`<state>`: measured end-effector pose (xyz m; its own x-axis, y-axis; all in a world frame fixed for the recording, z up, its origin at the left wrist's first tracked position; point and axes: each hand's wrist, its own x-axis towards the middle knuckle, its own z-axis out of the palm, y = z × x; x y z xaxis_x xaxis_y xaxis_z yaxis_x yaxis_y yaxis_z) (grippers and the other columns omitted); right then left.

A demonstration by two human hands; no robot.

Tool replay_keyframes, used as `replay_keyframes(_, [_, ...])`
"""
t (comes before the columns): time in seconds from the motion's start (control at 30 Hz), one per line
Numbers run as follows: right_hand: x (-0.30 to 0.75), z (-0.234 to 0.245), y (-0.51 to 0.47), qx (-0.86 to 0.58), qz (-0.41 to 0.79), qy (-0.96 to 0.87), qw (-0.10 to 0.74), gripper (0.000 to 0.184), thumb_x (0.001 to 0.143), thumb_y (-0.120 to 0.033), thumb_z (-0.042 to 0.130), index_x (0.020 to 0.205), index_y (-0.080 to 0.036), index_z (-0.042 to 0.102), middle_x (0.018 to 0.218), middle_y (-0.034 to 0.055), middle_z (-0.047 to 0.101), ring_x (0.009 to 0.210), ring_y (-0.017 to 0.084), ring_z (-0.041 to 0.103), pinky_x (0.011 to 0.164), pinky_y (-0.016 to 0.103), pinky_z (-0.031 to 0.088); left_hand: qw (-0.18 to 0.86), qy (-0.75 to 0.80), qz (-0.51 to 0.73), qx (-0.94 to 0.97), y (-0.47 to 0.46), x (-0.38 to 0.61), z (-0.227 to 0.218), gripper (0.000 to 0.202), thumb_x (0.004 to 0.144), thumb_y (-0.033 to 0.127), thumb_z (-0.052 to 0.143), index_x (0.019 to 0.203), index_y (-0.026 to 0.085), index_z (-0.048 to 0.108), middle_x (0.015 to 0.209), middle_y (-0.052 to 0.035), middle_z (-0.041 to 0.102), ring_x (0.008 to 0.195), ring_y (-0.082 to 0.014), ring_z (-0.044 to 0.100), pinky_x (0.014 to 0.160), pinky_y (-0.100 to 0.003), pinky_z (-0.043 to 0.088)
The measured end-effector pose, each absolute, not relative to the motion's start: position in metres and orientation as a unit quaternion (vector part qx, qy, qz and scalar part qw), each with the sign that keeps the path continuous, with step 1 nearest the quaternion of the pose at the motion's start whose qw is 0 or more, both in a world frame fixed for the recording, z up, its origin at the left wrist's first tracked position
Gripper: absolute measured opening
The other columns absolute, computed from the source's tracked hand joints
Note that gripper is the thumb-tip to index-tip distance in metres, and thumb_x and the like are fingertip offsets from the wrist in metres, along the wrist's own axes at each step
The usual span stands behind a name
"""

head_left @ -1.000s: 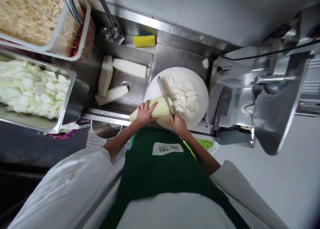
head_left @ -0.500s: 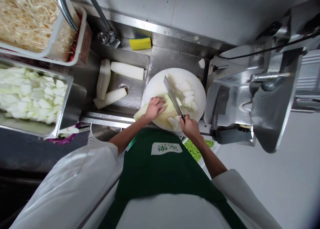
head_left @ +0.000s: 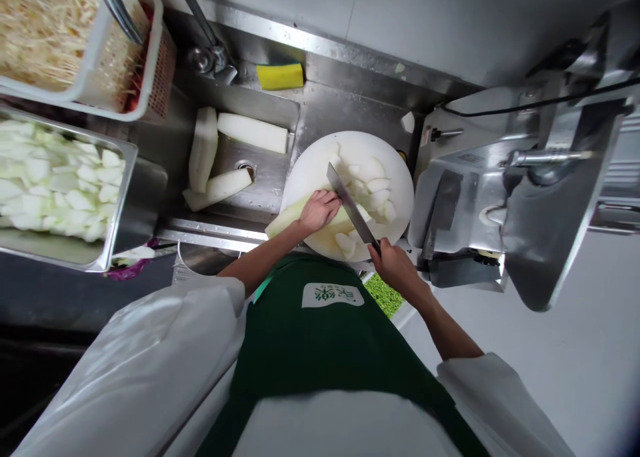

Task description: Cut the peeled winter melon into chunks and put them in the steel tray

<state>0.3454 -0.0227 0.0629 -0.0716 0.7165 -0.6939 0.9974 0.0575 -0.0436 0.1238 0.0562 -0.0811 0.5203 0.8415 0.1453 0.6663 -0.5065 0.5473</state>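
Right hand (head_left: 395, 265) rightward, knife (head_left: 350, 205) handle unseen.

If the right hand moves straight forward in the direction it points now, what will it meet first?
Probably the cut white pieces on the round cutting board, just ahead of the right hand beside the knife, then the long vegetable under the left hand; depth is unclear.

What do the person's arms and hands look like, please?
Both the left hand and the right hand are bare, ungloved. Loose white sleeves end near the elbows, leaving the forearms uncovered. A dark green apron with a white logo patch hangs in front.
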Motion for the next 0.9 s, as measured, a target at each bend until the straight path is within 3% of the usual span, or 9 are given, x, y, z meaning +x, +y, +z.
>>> replay_keyframes(0.3, [0.319, -0.011, 0.020, 0.654, -0.278, 0.679, 0.185, 0.039, 0.110, -0.041, 0.036, 0.119, -0.011, 0.058, 0.109, 0.0182, 0.073, 0.105, 0.028, 0.069, 0.084, 0.030, 0.045, 0.245, 0.447, 0.235, 0.828, 0.053, 0.118, -0.085, 0.037, 0.107, 0.033, 0.036, 0.105, 0.018, 0.070, 0.108, -0.0108, 0.067, 0.100, -0.0237, 0.055, 0.092, -0.042, 0.044])
replay_keyframes(0.67, [0.327, 0.061, -0.014, 0.649, -0.263, 0.679, 0.221, 0.038, 0.110, -0.043, 0.035, 0.118, -0.013, 0.057, 0.096, 0.0159, 0.075, 0.091, 0.028, 0.072, 0.078, 0.030, 0.043, 0.224, 0.456, 0.211, 0.835, 0.052, 0.118, -0.086, 0.035, 0.106, 0.032, 0.037, 0.109, 0.020, 0.070, 0.106, -0.0120, 0.065, 0.100, -0.0264, 0.054, 0.089, -0.045, 0.043])
replay_keyframes(0.9, [0.318, 0.041, -0.001, 0.642, -0.283, 0.677, 0.221, 0.036, 0.109, -0.040, 0.038, 0.114, -0.012, 0.059, 0.102, 0.0184, 0.074, 0.098, 0.028, 0.072, 0.077, 0.029, 0.044, 0.231, 0.454, 0.215, 0.833, 0.053, 0.119, -0.086, 0.038, 0.107, 0.033, 0.035, 0.111, 0.019, 0.070, 0.107, -0.0113, 0.067, 0.099, -0.0255, 0.055, 0.090, -0.044, 0.043])
